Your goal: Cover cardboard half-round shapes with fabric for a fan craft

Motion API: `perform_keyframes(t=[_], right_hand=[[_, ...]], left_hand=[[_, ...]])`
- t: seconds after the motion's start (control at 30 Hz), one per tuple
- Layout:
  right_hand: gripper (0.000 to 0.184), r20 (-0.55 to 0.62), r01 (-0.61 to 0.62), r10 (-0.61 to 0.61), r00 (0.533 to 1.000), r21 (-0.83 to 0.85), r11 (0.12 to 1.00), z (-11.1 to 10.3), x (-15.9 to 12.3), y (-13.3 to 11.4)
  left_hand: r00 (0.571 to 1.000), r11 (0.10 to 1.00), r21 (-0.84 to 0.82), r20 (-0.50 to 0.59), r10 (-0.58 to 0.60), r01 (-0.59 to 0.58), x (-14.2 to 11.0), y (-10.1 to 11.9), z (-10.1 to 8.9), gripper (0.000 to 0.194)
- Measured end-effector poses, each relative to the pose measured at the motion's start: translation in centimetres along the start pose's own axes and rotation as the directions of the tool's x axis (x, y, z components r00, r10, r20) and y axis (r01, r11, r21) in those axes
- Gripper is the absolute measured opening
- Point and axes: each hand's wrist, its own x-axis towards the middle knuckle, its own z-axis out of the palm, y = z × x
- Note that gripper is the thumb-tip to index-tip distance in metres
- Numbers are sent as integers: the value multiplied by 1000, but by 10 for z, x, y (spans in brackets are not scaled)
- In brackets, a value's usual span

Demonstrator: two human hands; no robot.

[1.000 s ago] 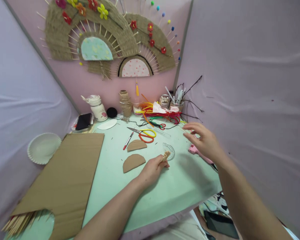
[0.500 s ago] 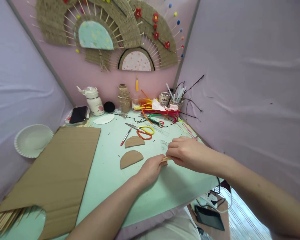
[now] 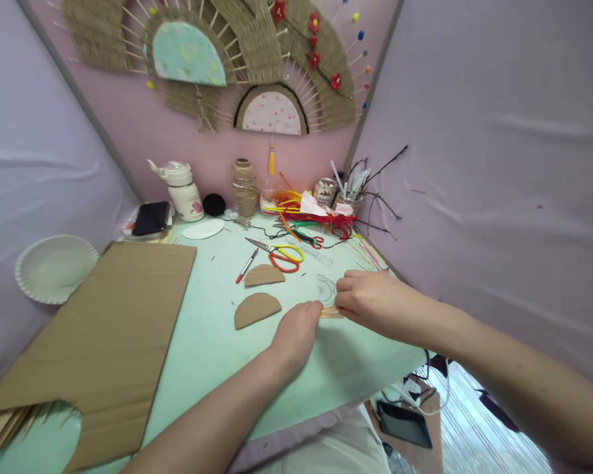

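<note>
My left hand (image 3: 296, 334) is closed on the left end of a few thin wooden sticks (image 3: 331, 313), low over the table's front part. At their right end, the bent fingers of my right hand (image 3: 368, 294) are closed on the same sticks. A short stretch of them shows between the two hands; the ends are hidden by my fingers. Just behind the sticks lies a clear protractor (image 3: 326, 289), partly covered by my right hand. Two cardboard half-circles, a nearer one (image 3: 257, 311) and a farther one (image 3: 265, 275), rest left of my hands.
Scissors (image 3: 282, 257) and a red-capped pen (image 3: 247, 266) lie beyond the half-circles. A large cardboard sheet (image 3: 128, 329) covers the left side, with more sticks (image 3: 4, 431) under its near edge. At the back stand a bottle (image 3: 185, 194), a twine spool (image 3: 244, 187) and pipe cleaners (image 3: 316, 214).
My hands have drawn slightly apart, so more of the sticks and of the protractor shows between them. The view has shifted a little.
</note>
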Motion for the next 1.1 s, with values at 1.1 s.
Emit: perform_keyframes(t=[1.1], right_hand=[[35, -185, -92, 398, 898, 807, 583, 86, 24, 33]], left_hand=[[1000, 799, -601, -14, -3, -6, 14, -29, -7, 24]])
